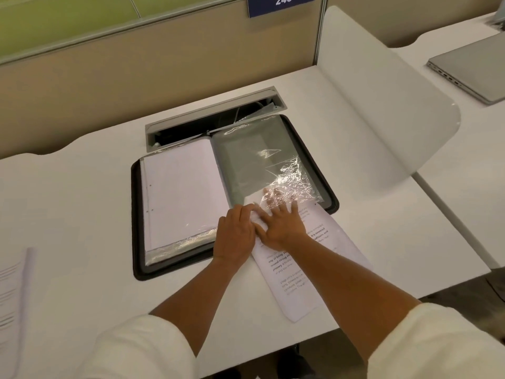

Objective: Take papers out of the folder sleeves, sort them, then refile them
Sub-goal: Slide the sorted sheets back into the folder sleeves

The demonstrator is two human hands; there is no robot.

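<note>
I saw the black folder (136, 214) open flat on the white desk (82, 201). My right hand (281, 225) lay spread, fingertips under a crinkled clear sleeve (273, 165); my left hand (236, 236) pressed the printed paper (297, 272) jutting from it.

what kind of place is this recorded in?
Probably an open-plan office or study hall with numbered desks: a white desk with a cable hatch, a partition with a "248" sign, a curved divider, and a closed laptop on the neighbouring desk.
</note>
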